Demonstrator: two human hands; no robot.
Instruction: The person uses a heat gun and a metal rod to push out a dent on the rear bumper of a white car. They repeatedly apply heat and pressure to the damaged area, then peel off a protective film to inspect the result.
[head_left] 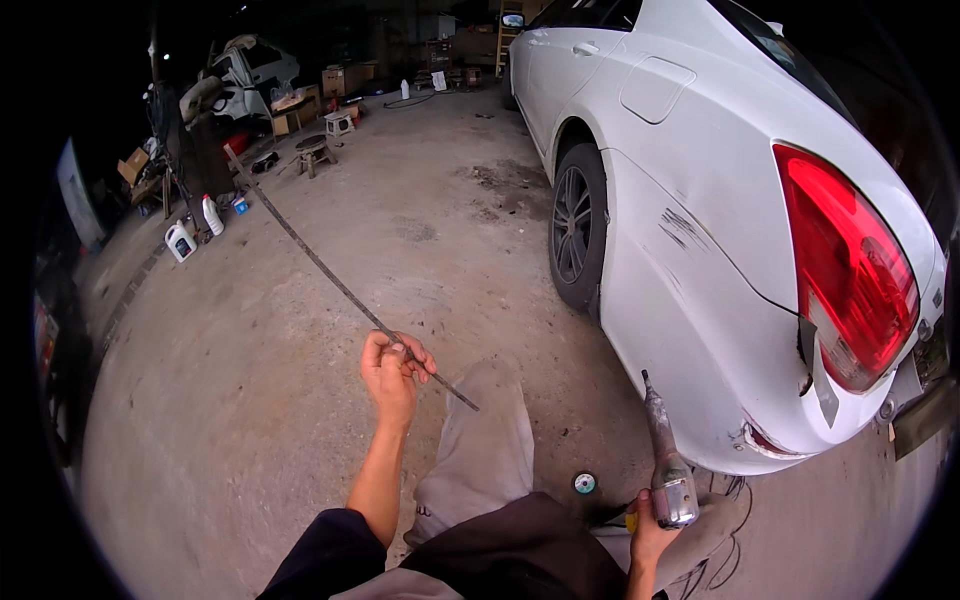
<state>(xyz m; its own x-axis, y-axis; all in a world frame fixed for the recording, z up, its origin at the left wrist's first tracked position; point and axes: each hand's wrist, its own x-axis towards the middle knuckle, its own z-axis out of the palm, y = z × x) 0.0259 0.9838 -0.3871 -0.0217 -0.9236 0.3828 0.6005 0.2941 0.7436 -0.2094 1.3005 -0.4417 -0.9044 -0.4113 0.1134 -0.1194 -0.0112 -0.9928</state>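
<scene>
Slim-nosed tool [668, 460] at the lower right of the frame, nose up, gripped in the right hand [648, 532]! Over at the centre, the left hand [392, 372] pinches a long dark strip [322, 268] slanting to the upper left, and beyond, a white car [690, 230] fills the right side.
</scene>
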